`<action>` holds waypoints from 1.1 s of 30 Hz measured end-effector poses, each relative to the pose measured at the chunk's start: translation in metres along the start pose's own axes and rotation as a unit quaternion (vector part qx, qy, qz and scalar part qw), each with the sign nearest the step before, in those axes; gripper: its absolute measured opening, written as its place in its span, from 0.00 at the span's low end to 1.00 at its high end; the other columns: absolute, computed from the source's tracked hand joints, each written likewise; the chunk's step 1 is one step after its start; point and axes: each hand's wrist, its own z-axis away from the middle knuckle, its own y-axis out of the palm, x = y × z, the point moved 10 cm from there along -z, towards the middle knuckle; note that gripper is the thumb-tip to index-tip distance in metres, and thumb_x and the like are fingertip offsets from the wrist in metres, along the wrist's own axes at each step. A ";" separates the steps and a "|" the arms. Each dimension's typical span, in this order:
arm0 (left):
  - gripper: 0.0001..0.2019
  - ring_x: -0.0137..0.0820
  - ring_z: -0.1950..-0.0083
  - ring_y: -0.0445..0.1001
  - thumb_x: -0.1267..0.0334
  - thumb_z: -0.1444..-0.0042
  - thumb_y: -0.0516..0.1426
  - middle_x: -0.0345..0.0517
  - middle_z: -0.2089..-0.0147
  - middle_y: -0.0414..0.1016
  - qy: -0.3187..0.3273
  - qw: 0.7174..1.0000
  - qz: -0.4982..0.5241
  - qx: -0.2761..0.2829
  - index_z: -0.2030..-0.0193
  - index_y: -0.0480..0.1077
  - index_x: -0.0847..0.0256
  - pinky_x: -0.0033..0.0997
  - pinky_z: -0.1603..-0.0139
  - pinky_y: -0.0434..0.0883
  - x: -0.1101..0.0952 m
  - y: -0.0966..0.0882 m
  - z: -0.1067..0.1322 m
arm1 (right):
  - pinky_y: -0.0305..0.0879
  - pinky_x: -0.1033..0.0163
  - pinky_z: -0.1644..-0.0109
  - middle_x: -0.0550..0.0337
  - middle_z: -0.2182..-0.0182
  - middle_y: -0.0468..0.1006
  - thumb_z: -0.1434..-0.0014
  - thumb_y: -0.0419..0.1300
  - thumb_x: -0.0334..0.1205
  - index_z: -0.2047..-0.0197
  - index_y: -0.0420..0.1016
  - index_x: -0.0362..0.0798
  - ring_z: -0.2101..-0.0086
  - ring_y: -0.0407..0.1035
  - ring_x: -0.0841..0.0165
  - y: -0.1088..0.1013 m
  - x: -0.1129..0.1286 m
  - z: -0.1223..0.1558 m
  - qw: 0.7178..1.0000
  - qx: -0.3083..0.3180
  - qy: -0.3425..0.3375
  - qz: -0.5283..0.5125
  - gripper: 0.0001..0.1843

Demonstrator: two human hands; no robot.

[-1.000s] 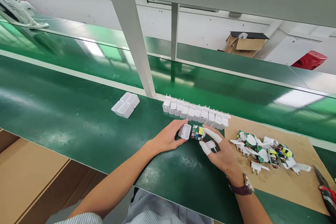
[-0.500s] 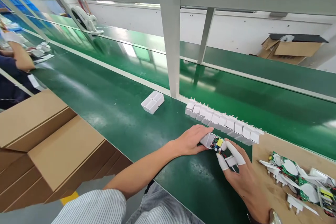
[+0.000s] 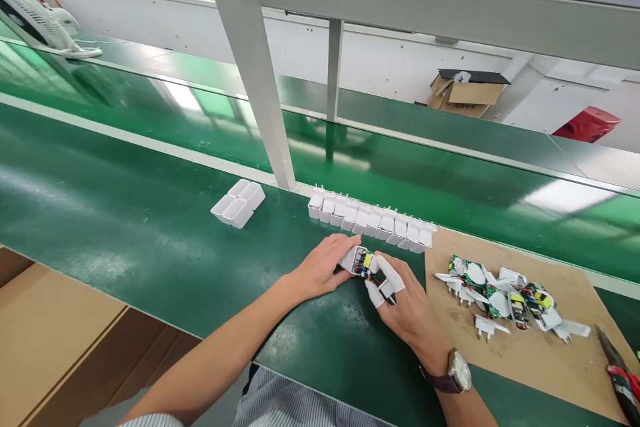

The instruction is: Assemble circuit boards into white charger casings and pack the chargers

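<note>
My left hand [image 3: 323, 267] grips a small white plastic charger shell [image 3: 349, 257] on the green conveyor belt [image 3: 125, 227]. My right hand [image 3: 405, 307], with white finger cots on its thumb and fingers, pinches a green circuit board [image 3: 367, 263] that sits partly inside the shell's open end. Just beyond the hands runs a row of several white charger shells [image 3: 373, 219] with prongs up. A block of several empty white shells [image 3: 238, 203] lies to the left.
A brown board [image 3: 525, 347] to the right carries a heap of circuit boards and white plug parts [image 3: 505, 293]. Red-handled pliers [image 3: 620, 377] lie at its right edge. A grey frame post [image 3: 255, 80] rises behind the row. Cardboard boxes [image 3: 55, 340] stand at lower left.
The circuit board has gone further into the white shell as both hands closed together. The camera swung left and back to the right.
</note>
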 end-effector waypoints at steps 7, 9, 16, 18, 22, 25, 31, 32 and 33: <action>0.35 0.44 0.32 0.66 0.66 0.34 0.59 0.55 0.32 0.68 0.007 1.000 -0.009 0.008 0.25 0.49 0.53 0.52 0.32 0.69 -0.001 0.004 0.000 | 0.77 0.43 0.45 0.44 0.44 0.76 0.32 0.57 0.31 0.26 0.52 0.51 0.46 0.73 0.52 0.006 0.002 -0.002 1.000 0.016 0.006 0.012 0.35; 0.35 0.44 0.32 0.66 0.67 0.34 0.59 0.55 0.32 0.68 0.009 1.000 -0.007 0.007 0.25 0.49 0.53 0.52 0.32 0.69 -0.001 0.004 0.000 | 0.78 0.44 0.46 0.44 0.45 0.76 0.33 0.57 0.30 0.26 0.52 0.51 0.47 0.73 0.53 0.005 0.003 -0.003 1.000 0.013 0.005 0.013 0.35; 0.35 0.45 0.32 0.66 0.66 0.34 0.59 0.55 0.33 0.69 0.004 1.000 -0.006 0.008 0.25 0.50 0.52 0.53 0.32 0.69 0.001 0.005 -0.001 | 0.78 0.45 0.48 0.44 0.47 0.76 0.32 0.56 0.30 0.27 0.52 0.50 0.49 0.74 0.54 0.004 0.002 -0.005 1.000 0.010 0.009 0.013 0.34; 0.35 0.45 0.32 0.67 0.66 0.34 0.59 0.55 0.33 0.69 0.008 1.000 -0.006 0.010 0.25 0.49 0.52 0.53 0.33 0.70 0.000 0.005 -0.002 | 0.78 0.46 0.48 0.44 0.47 0.76 0.33 0.56 0.29 0.26 0.52 0.51 0.49 0.74 0.54 0.003 0.002 -0.005 1.000 0.005 0.009 0.010 0.35; 0.35 0.45 0.33 0.68 0.65 0.33 0.58 0.56 0.32 0.69 0.007 1.000 0.001 0.012 0.24 0.48 0.51 0.55 0.32 0.70 -0.001 0.005 -0.003 | 0.77 0.46 0.46 0.44 0.46 0.76 0.33 0.56 0.29 0.26 0.51 0.51 0.48 0.73 0.53 0.003 -0.001 -0.005 1.000 0.006 0.016 0.002 0.36; 0.34 0.46 0.32 0.67 0.64 0.33 0.58 0.55 0.33 0.69 0.004 1.000 0.004 0.013 0.24 0.48 0.51 0.56 0.32 0.70 0.000 0.005 -0.003 | 0.77 0.45 0.45 0.44 0.46 0.76 0.34 0.57 0.29 0.26 0.51 0.50 0.48 0.73 0.54 0.003 -0.002 -0.006 1.000 0.007 0.016 0.000 0.36; 0.34 0.44 0.33 0.67 0.63 0.32 0.58 0.55 0.33 0.69 0.010 1.000 0.010 0.006 0.24 0.49 0.51 0.54 0.32 0.70 -0.002 0.004 -0.003 | 0.77 0.45 0.45 0.44 0.46 0.76 0.34 0.57 0.28 0.27 0.52 0.49 0.48 0.73 0.54 0.001 0.000 -0.006 1.000 0.005 0.016 0.004 0.35; 0.34 0.44 0.33 0.67 0.64 0.32 0.58 0.55 0.34 0.69 0.009 1.000 0.009 0.008 0.24 0.49 0.52 0.54 0.32 0.70 -0.002 0.005 -0.002 | 0.77 0.46 0.46 0.44 0.46 0.76 0.34 0.57 0.28 0.27 0.53 0.49 0.48 0.73 0.54 0.003 0.000 -0.006 1.000 0.008 0.016 0.002 0.35; 0.34 0.44 0.33 0.67 0.64 0.32 0.58 0.55 0.34 0.69 0.007 1.000 0.007 0.008 0.24 0.49 0.52 0.54 0.32 0.70 -0.001 0.005 -0.002 | 0.77 0.46 0.46 0.43 0.45 0.76 0.34 0.57 0.29 0.27 0.53 0.49 0.48 0.73 0.54 0.005 0.000 -0.005 1.000 0.013 0.017 -0.001 0.35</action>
